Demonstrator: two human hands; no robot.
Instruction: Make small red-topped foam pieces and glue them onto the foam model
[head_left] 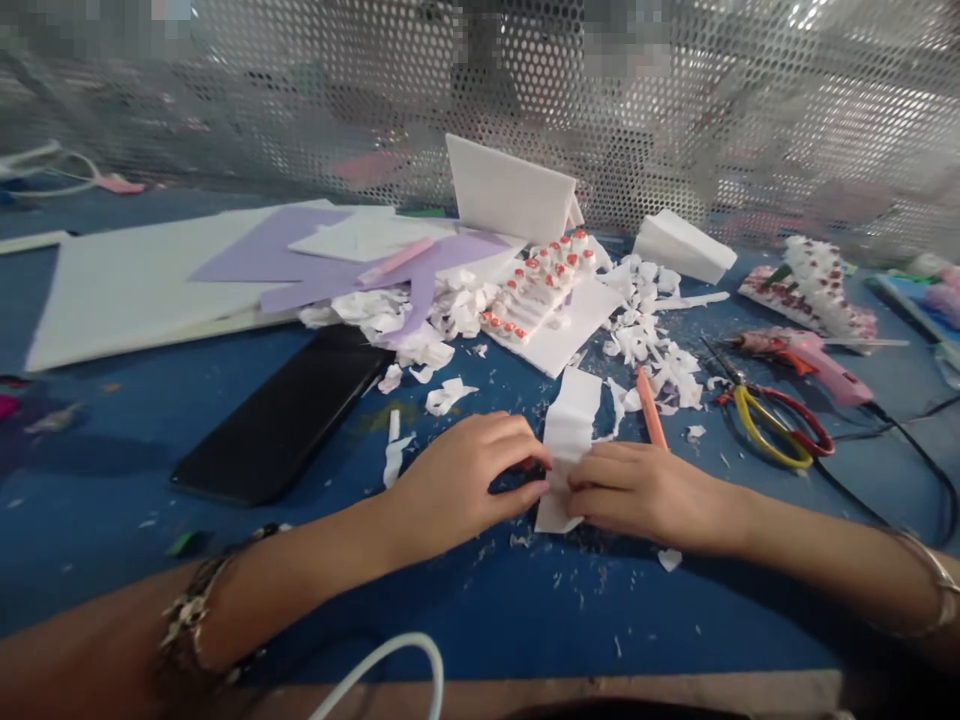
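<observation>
A narrow white foam strip (pixel 568 432) lies on the blue table (pixel 480 600) in front of me. My left hand (pixel 459 478) pinches its left edge with curled fingers. My right hand (pixel 646 493) presses on the strip's lower right part, fingers closed against it. An orange pencil (pixel 651 408) lies just beyond my right hand. Behind the strip sits a white stepped foam model (pixel 541 290) dotted with small red and white pieces.
A black phone (pixel 283 418) lies left of my hands. Scissors with yellow and red handles (pixel 776 420) and a pink glue gun (pixel 814 362) with a black cord are at the right. White scraps (pixel 652 350), purple and white sheets (pixel 150 280) and a perforated metal screen (pixel 675 120) fill the back.
</observation>
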